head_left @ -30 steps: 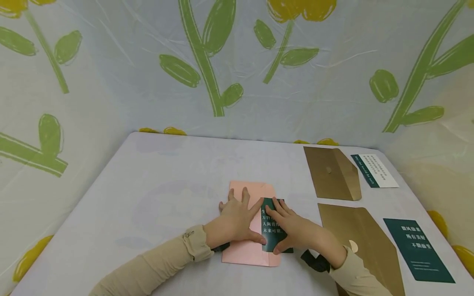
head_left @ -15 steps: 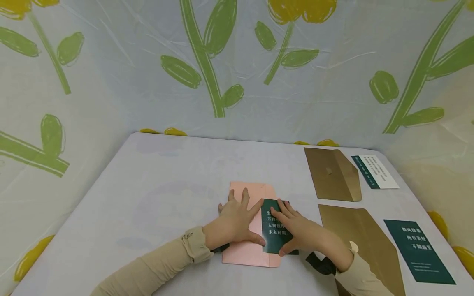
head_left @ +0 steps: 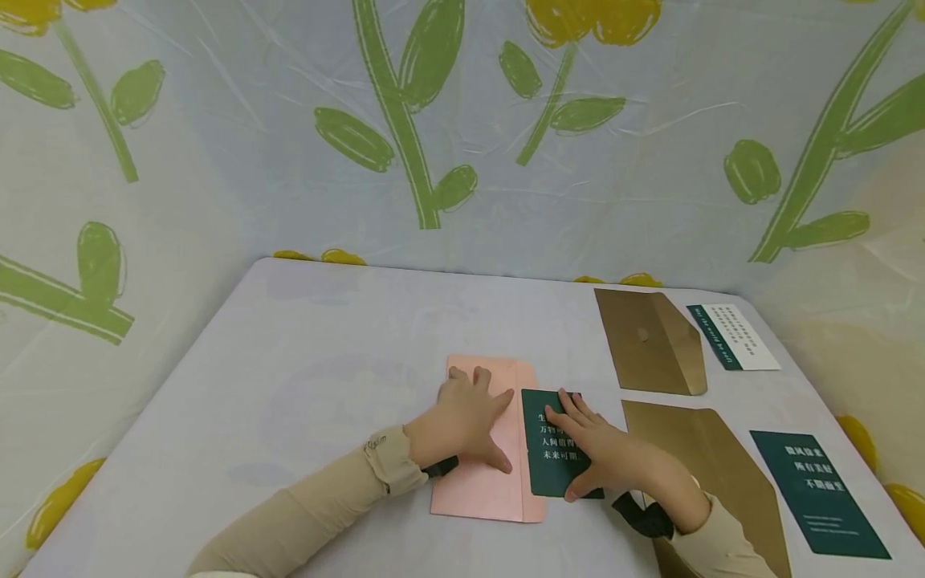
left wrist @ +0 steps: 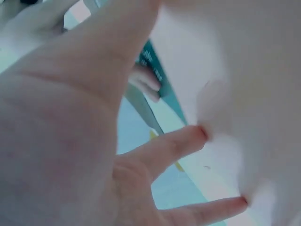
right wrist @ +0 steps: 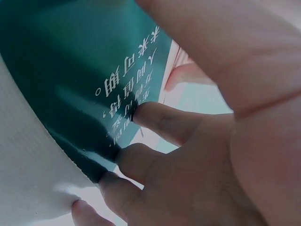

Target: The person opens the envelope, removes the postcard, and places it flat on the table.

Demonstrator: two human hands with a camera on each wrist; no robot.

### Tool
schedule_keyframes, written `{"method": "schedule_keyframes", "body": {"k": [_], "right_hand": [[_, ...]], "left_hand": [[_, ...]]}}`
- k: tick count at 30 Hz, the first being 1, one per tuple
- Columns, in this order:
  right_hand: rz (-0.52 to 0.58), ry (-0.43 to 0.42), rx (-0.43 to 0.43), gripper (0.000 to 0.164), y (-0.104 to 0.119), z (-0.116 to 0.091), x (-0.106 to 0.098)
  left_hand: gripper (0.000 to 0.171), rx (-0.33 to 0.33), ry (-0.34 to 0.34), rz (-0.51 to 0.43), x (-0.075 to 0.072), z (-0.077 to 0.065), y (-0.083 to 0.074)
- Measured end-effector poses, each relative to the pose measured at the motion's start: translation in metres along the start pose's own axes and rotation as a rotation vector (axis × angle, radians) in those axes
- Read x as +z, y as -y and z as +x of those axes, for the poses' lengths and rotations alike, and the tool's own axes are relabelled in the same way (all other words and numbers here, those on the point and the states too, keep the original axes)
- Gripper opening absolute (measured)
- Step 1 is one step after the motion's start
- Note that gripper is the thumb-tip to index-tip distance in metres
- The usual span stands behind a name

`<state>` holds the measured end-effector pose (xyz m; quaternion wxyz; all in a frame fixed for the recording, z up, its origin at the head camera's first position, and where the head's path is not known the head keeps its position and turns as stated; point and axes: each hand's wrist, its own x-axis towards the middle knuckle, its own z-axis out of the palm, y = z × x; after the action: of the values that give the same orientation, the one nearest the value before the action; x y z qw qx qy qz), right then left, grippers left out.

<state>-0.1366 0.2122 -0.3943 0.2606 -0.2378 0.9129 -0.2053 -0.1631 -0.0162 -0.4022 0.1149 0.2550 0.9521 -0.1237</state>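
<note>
In the head view my left hand (head_left: 466, 419) is spread over a pink envelope (head_left: 477, 494), its fingertips touching the paper in the left wrist view. A dark green card (head_left: 551, 475) with white Chinese lettering lies to the right, its left edge overlapping the envelope's right edge. My right hand (head_left: 610, 451) rests on this card with fingers spread, thumb at the lower edge and fingertips near the top. From the right wrist, the fingertips (right wrist: 123, 157) press flat on the glossy green card (right wrist: 61, 94), nothing gripped between them.
Two gold-brown envelopes, a far one (head_left: 636, 341) and a near one (head_left: 723, 466), lie on the right of the white table (head_left: 347, 337). Beside them are a green-and-white card (head_left: 744, 337) and another green card (head_left: 820, 494). Flower-printed sheeting (head_left: 253, 120) stands around the table.
My right hand has slid the green card rightward over the pink envelope, leaving more pink showing. My left hand has drawn slightly away from the card's edge, its fingers more bent.
</note>
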Motion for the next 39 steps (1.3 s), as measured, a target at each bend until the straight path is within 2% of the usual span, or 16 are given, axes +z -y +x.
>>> {"method": "schedule_keyframes", "body": {"k": [5,8,12,22,31,39], "right_hand": [[-0.003,0.001,0.002,0.111,-0.002,0.0,0.0],[-0.002,0.002,-0.001,0.11,-0.002,0.0,0.0],[0.004,0.003,-0.004,0.11,-0.002,0.0,0.0],[0.002,-0.001,0.007,0.111,-0.001,0.001,0.0],[-0.016,-0.011,-0.02,0.112,-0.003,0.001,0.002],[-0.001,-0.009,-0.049,0.112,-0.005,-0.006,0.008]], "left_hand": [[0.114,0.035,0.03,-0.176,-0.002,0.016,0.005],[0.119,0.072,0.045,-0.215,0.001,0.025,0.008],[0.119,0.111,0.038,-0.237,0.005,0.028,0.011],[0.118,0.118,-0.001,-0.233,0.005,0.022,0.011],[0.117,0.139,-0.024,-0.248,0.01,0.014,0.009],[0.119,0.088,0.0,-0.306,0.012,0.006,0.005]]}}
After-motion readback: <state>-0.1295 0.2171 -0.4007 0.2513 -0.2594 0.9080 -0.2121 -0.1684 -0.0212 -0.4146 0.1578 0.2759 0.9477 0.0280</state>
